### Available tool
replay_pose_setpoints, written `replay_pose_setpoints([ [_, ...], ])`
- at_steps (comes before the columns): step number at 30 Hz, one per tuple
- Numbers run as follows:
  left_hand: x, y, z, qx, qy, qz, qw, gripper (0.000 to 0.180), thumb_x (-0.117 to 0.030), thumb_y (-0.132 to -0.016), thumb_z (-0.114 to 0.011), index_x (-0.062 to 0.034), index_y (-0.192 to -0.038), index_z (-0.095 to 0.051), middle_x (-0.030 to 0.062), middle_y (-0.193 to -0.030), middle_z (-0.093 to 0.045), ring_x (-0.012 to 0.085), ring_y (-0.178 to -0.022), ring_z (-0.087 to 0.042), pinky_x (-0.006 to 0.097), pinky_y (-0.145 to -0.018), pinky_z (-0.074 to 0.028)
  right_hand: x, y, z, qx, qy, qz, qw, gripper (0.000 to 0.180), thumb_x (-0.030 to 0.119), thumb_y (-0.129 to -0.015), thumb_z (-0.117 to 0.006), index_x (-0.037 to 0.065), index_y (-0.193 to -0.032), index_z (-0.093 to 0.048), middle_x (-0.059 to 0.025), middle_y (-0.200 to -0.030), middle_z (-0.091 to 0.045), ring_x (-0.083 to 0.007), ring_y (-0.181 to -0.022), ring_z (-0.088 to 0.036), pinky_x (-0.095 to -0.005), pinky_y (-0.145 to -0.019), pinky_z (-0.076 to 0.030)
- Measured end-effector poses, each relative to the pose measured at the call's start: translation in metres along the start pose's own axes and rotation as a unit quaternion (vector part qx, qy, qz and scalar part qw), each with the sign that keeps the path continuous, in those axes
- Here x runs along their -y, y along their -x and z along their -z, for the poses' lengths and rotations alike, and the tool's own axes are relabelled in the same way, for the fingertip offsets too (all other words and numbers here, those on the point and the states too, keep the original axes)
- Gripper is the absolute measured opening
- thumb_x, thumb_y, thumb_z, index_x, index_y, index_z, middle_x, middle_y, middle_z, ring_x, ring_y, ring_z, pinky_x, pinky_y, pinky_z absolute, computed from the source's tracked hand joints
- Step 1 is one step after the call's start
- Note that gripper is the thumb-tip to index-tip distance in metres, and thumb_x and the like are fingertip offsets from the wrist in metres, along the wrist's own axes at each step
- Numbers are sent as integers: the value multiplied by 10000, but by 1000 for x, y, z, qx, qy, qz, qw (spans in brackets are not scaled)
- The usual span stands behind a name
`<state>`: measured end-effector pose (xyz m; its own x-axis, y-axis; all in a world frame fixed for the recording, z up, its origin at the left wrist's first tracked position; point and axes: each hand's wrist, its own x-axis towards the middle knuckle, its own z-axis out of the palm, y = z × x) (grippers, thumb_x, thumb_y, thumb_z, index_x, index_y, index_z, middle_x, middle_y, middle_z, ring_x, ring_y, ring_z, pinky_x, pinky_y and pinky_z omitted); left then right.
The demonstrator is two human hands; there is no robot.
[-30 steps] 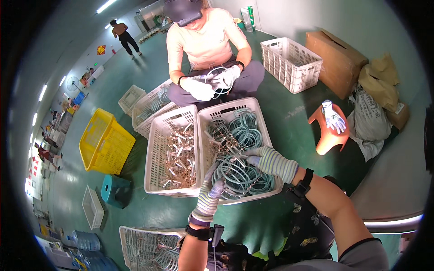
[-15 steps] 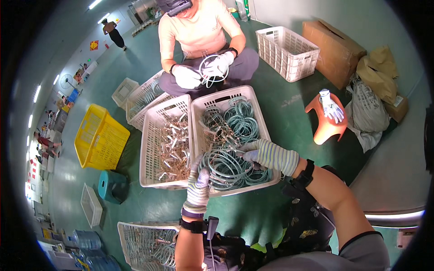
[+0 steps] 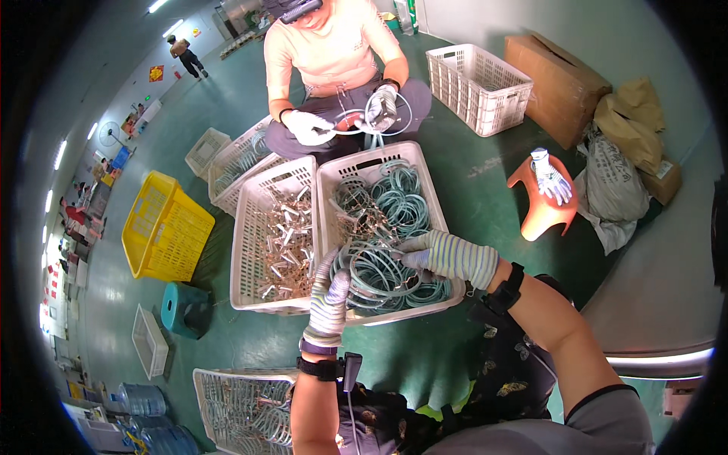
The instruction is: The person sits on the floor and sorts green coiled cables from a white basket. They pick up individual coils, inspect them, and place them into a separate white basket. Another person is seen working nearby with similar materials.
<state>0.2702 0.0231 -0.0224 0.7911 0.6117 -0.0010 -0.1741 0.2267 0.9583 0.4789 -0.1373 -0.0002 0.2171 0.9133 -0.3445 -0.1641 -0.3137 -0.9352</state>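
Note:
A loop of bluish-grey tubing [image 3: 373, 290] is stretched between my two striped-gloved hands, over the near part of a white crate [image 3: 365, 321]. My left hand [image 3: 327, 307] is closed on the loop's left side, thumb up. On its right side, my right hand [image 3: 453, 258] pinches the loop, its fingertips partly hidden by tubing. Several more coils [image 3: 403, 203] lie beneath and behind, with thin brassy ends among them. Left of this crate stands another white crate [image 3: 247, 227], full of small coppery metal parts with white pieces [image 3: 288, 235].
Across the crates a seated co-worker in white gloves holds a pale loop [image 3: 409, 114]. An orange stool [image 3: 542, 199] with a glove on it stands at right. At left are a yellow basket [image 3: 168, 231] and a teal stool [image 3: 184, 309]. A crate of coils [image 3: 246, 409] sits near my left forearm.
My hands keep nearly the same hold on the loop. The co-worker's hands have shifted, and the pale loop is now spread wider to the right. A distant person has turned and stepped.

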Motion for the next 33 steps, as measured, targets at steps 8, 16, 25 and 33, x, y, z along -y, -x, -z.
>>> replay_pose_setpoints([
  [8,2,1,-3,18,-2,18,1000,757,-423,-847,-769,-69,-1434,-448,103,-1323,-575,196,-1194,-536,344,-1052,-415,5,5,-8,-117,148,157,969,271,157,-975,-578,51,-1213,-653,-20,-730,-616,-96,-615,-565,-258,-574,-480],
  [16,10,2,5,20,78,78,994,912,-631,-814,-686,-85,-1465,-355,121,-1253,-577,254,-1177,-559,436,-866,-572,3,3,-5,-184,168,196,948,262,158,-973,-573,54,-1195,-665,-14,-725,-618,-89,-644,-569,-258,-588,-481],
  [25,15,11,-9,100,137,90,981,893,-577,-825,-712,-101,-1488,-350,120,-1243,-571,213,-1025,-606,363,-832,-572,2,-13,-13,-125,143,167,967,314,201,-957,-606,35,-1218,-664,-27,-786,-666,-70,-647,-588,-238,-584,-493],
  [33,10,5,7,56,65,88,992,910,-631,-782,-717,-72,-1432,-413,101,-1224,-601,223,-1026,-627,404,-823,-590,23,0,-9,-158,117,183,963,264,144,-964,-575,38,-1182,-680,17,-793,-661,-41,-664,-568,-242,-597,-488],
])
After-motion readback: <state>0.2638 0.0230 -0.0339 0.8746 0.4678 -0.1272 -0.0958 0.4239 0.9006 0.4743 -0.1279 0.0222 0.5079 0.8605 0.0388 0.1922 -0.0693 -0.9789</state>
